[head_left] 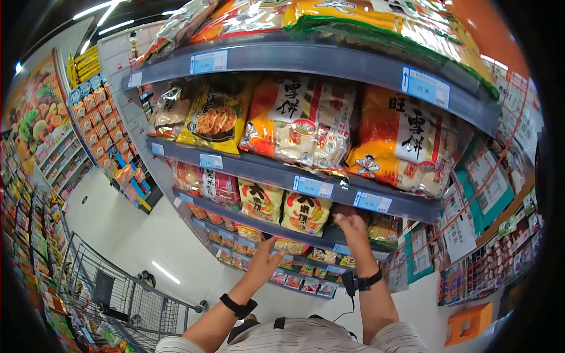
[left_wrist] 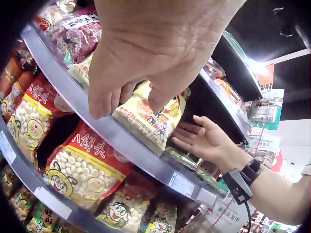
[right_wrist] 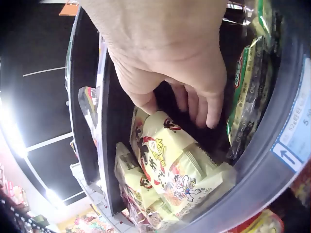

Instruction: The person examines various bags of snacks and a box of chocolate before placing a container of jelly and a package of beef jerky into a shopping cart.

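A cream-yellow bag of rice crackers stands at the front of the middle shelf, beside a similar bag. My right hand reaches in at its right side. In the right wrist view, the thumb lies right at the top of the bag, and the loosely bent fingers extend into the dark gap beside it. My left hand is raised at the shelf's front edge, lower left of the bag. In the left wrist view, its thumb overlaps the bag and its fingers hang loosely before the shelf lip.
Large snow cracker bags fill the shelf above. Red bags of small round biscuits sit one shelf lower. Dark-edged packs stand right of the gap. A shopping cart is at left; an orange stool stands at right.
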### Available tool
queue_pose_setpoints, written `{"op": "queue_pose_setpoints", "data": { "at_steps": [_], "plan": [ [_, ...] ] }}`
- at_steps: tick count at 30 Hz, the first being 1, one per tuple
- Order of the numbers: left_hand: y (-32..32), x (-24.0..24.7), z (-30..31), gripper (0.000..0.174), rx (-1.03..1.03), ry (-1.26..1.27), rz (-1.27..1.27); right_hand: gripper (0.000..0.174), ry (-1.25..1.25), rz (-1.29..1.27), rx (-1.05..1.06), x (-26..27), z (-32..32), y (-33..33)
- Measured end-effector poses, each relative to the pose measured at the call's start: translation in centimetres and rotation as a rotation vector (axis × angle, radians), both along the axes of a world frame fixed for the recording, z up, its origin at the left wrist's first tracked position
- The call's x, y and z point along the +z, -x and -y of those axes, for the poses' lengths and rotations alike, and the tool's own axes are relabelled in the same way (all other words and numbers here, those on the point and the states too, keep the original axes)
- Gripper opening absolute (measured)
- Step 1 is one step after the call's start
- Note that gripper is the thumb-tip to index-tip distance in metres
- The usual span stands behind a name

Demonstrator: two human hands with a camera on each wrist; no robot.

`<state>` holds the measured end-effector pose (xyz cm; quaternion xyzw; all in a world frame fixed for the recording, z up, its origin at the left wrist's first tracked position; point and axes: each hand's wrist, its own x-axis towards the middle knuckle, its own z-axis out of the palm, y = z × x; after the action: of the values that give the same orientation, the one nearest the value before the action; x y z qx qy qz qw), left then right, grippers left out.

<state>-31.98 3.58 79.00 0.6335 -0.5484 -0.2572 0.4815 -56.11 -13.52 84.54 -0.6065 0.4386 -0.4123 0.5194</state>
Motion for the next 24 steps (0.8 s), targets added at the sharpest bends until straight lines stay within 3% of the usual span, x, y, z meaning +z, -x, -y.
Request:
{"op": "queue_pose_setpoints", "data": {
  "at_steps": [3, 8, 12, 15, 17, 19, 21, 24],
  "plan": [
    [-0.5, -0.3, -1.2, 0.057, -0.012, -0.114, -0.014, 0.029, -0.027, 0.224, 0.229, 1.2, -2.5, -0.6],
    [-1.1, 0.3, -3.5, 0.057, -0.112, -0.308, -0.14, 0.035, -0.062, -0.069, 0.426, 1.7, -5.3, -0.9],
    [-1.5, 1.4, -5.0, 0.056, -0.131, -0.316, -0.152, 0.033, -0.065, 0.025, 0.528, 5.1, -6.9, -1.4],
    [-1.9, 0.7, -6.1, 0.057, -0.102, -0.365, -0.084, 0.024, 0.263, 0.0, 0.433, 10.3, -9.0, -1.8],
    [-1.6, 1.8, -7.2, 0.058, -0.088, -0.376, -0.102, 0.027, 0.801, -0.051, 0.247, 13.6, -9.6, -1.7],
    [-1.8, 1.0, -7.7, 0.056, -0.072, -0.348, -0.061, 0.034, 0.931, 0.023, 0.067, 15.3, -9.2, -2.1],
    [-2.0, 0.1, -8.4, 0.055, -0.036, -0.307, -0.016, 0.038, 1.194, -0.094, -0.046, 17.1, -7.8, -2.9],
    [-1.6, 1.6, -9.4, 0.056, -0.027, -0.287, -0.051, 0.041, 1.221, -0.397, -0.021, 17.3, -6.1, -4.3]
  ]
}}
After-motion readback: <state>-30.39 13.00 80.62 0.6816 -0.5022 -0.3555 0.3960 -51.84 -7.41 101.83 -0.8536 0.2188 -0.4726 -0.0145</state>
